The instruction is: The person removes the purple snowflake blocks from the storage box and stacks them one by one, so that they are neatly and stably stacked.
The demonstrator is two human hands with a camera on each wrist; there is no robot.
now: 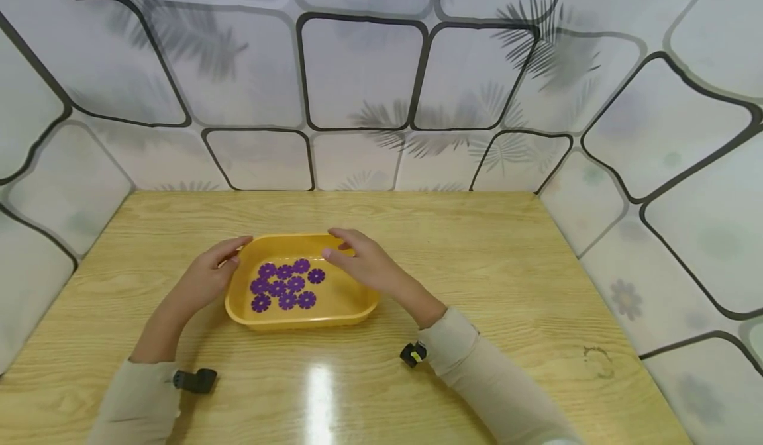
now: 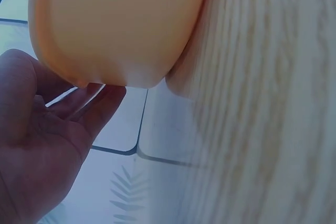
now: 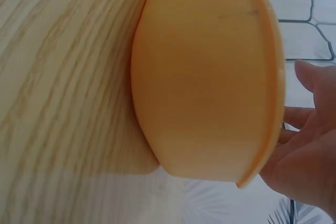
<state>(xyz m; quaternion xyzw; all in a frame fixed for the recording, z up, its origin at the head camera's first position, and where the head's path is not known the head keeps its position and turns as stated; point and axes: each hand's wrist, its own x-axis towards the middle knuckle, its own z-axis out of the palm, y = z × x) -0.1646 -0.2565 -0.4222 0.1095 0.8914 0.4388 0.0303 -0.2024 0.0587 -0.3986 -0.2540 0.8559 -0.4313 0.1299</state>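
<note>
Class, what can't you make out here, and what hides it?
Purple pieces, both wrist views: hidden by the yellow tray.
Right hand, right wrist view: some fingertips hidden behind the tray's rim.
Right sleeve, head view: cut off by the bottom edge.
Pieces' fine detail, head view: too small.

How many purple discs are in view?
10 discs in the tray, mostly left: four at the back, three in the middle, three in front. The right hand may hide more.

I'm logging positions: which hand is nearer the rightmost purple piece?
Right. The right hand reaches over the yellow tray, close to that purple piece; the left hand is at the tray's left end.
</note>
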